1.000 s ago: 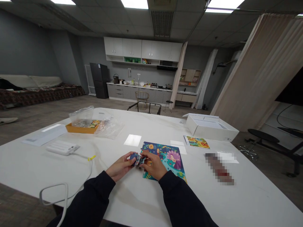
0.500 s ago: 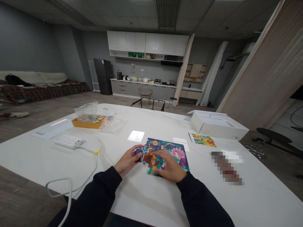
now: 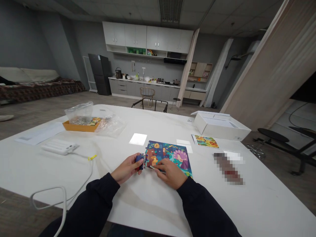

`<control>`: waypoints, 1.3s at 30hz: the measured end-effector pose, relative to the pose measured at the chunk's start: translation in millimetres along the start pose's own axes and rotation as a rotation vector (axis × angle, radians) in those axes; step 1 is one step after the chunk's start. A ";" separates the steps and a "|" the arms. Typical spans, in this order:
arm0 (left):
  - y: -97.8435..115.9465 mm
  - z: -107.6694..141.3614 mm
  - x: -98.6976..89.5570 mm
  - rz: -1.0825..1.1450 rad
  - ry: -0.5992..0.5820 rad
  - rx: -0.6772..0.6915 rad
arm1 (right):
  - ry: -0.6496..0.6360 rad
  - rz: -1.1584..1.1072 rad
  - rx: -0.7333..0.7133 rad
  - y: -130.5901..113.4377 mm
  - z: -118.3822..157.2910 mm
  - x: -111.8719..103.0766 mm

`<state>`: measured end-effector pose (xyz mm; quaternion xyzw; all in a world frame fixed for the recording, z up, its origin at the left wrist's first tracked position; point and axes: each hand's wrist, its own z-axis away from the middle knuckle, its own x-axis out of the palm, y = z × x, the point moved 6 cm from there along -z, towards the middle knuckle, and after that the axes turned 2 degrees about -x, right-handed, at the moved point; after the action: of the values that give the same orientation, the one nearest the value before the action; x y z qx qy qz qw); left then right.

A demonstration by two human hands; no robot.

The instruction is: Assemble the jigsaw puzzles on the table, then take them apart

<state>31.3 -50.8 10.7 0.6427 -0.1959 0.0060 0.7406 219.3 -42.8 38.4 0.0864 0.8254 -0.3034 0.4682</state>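
A colourful jigsaw puzzle [image 3: 182, 157], with a pink peacock at its right side, lies flat on the white table [image 3: 138, 204]. My left hand [image 3: 127, 168] is closed round a small stack of dark blue puzzle pieces [image 3: 141, 160], just left of the puzzle's left edge. Over the puzzle's lower left part, my right hand [image 3: 170, 172] pinches a puzzle piece [image 3: 155, 168], whose pale edge shows beyond the fingertips. The rest of that piece is hidden under the hand.
A yellow tray [image 3: 80, 127] of loose pieces and a clear plastic bag [image 3: 110, 125] stand at the back left. Nearer are a white charger [image 3: 59, 146] and its cable. To the right lie a picture card [image 3: 205, 141], a white box [image 3: 219, 126] and a blurred-out item [image 3: 228, 169].
My right hand has gone from lying spread over the puzzle to pinching a piece at its lower left. My left hand keeps its stack. The view has shifted slightly.
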 end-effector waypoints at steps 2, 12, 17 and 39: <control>-1.0 0.5 0.4 0.001 -0.014 -0.023 | 0.012 0.008 0.021 1.3 -1.3 0.1; -1.2 3.8 2.8 0.042 -0.033 -0.092 | 0.269 -0.075 0.330 39.4 4.1 5.7; -0.1 -2.3 13.8 0.206 -0.058 -0.105 | 0.286 -0.081 0.224 29.1 1.4 -3.4; -4.2 -62.4 31.1 0.273 -0.083 -0.246 | 0.293 0.119 -0.043 30.2 5.9 -24.0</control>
<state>78.7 0.4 9.9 0.5144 -0.3111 0.0557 0.7972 249.6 -18.6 43.3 0.1684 0.8846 -0.2417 0.3615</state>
